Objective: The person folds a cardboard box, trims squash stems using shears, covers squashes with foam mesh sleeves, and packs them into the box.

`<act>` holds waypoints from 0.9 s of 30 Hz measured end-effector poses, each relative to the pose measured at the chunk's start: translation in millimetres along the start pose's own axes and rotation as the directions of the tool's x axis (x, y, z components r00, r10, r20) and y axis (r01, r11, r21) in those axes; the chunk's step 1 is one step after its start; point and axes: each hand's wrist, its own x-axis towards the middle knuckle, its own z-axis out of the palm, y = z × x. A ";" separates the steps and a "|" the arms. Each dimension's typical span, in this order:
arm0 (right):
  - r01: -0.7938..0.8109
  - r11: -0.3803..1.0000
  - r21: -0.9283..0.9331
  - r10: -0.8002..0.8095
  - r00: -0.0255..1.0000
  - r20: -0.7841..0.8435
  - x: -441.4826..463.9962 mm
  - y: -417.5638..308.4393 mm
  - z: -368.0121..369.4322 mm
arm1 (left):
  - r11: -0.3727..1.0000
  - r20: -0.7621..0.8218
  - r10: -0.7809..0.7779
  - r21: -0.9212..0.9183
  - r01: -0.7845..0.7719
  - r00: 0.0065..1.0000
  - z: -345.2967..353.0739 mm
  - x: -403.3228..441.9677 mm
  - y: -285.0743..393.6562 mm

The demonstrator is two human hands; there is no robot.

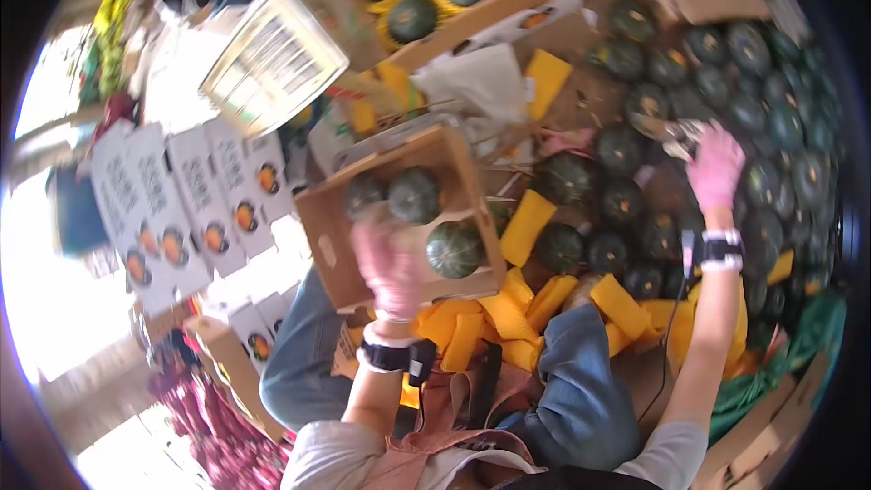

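Observation:
My left hand (390,263), in a pink glove, is over the near left part of an open cardboard box (340,259). It is smeared by motion, so its fingers cannot be made out. Inside the box lie a dark green squash (414,195), a second squash (366,194) and a striped squash (455,249). At the right, my right hand (715,168), also gloved in pink, is closed around what look like metal shears (676,134), pointing left above the pile of squashes (748,109).
Yellow foam net sleeves (508,313) lie around my legs. Beyond the box stands a carton (435,50) of squashes in yellow netting. A white plastic container (272,59) is at the upper left, above flattened printed cartons (186,204). A cable (667,345) hangs from my right wrist.

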 end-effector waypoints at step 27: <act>0.117 0.764 0.634 -0.189 0.981 0.047 -149.3 -62.0 -125.1 | 0.217 0.896 -0.205 -0.351 0.911 0.394 99.0 -59.5 11.5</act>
